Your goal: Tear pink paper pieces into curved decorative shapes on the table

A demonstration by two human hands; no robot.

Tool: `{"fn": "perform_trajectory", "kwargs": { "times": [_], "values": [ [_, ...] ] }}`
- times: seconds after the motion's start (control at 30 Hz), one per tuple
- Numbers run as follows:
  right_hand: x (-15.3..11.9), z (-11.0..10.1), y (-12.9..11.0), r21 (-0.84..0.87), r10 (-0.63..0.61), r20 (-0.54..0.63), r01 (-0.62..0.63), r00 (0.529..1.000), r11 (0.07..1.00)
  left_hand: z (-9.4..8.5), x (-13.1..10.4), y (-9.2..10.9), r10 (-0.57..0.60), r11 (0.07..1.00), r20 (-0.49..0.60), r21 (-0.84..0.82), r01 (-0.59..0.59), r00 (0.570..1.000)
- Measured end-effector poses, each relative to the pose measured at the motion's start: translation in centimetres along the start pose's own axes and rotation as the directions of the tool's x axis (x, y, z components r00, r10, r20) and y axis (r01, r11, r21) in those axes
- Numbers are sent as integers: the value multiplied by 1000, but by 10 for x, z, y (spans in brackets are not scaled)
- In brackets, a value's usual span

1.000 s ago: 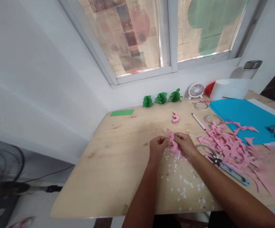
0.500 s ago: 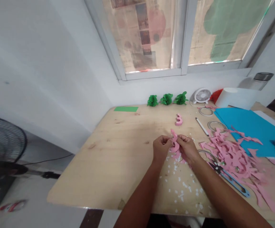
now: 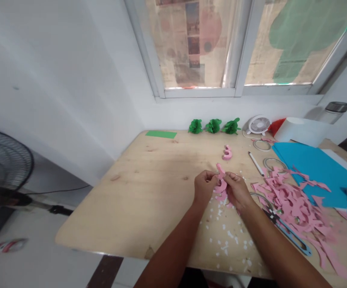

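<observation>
- While the left hand (image 3: 203, 186) pinches the curled pink piece (image 3: 222, 185) between closed fingers, the right hand (image 3: 238, 190) pinches its other side, fingers closed too.
- The curled pink piece is over the surface (image 3: 137, 208), near white scraps (image 3: 225, 249).
- Beyond it lies another pink curl (image 3: 227, 155).
- Pen (image 3: 256, 164) and pink offcuts (image 3: 296, 204) lie rightward.

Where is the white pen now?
In the head view, the white pen lies right of centre, between a curved pink piece and a grey ring.
</observation>
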State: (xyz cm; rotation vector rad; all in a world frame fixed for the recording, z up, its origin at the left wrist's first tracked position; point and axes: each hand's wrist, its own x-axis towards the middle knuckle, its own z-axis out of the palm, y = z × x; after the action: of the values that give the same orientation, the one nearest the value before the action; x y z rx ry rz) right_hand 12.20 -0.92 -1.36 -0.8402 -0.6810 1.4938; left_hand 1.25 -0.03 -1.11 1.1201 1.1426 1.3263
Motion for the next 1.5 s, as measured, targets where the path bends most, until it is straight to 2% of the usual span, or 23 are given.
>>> {"fn": "perform_trajectory", "kwargs": {
  "times": [0.2,0.43,0.67,0.8,0.9,1.07,1.23,1.4,1.5],
  "values": [
    [1,-2,0,7,10,-1,-10,1000,1000,1,2,-6,-2,996,9,-92,3,1000],
    [1,-1,0,4,11,-25,-10,1000,1000,0,3,-7,-12,994,36,-110,16,999],
    [1,0,-1,-3,39,-10,-39,999,999,-1,3,2,-65,987,32,-148,69,997],
    [-1,4,-3,-21,-18,-23,17,1000,1000,-1,3,9,-93,979,14,-181,94,996],
    [-3,7,-4,-74,-42,-17,41,999,996,-2,2,11,-94,977,3,-191,93,996],
    [-4,6,-4,-263,-71,-50,56,996,963,-2,3,7,-80,982,17,-173,81,997],
    [-3,4,-3,-229,-84,-49,71,995,971,-6,6,5,-54,982,108,-176,72,993],
    [-4,5,-7,-106,-29,-45,24,999,994,-15,8,9,15,990,262,-137,22,965],
    [-5,6,-9,-77,3,-12,-4,1000,997,-18,8,11,33,990,302,-141,11,953]
  ]
}}
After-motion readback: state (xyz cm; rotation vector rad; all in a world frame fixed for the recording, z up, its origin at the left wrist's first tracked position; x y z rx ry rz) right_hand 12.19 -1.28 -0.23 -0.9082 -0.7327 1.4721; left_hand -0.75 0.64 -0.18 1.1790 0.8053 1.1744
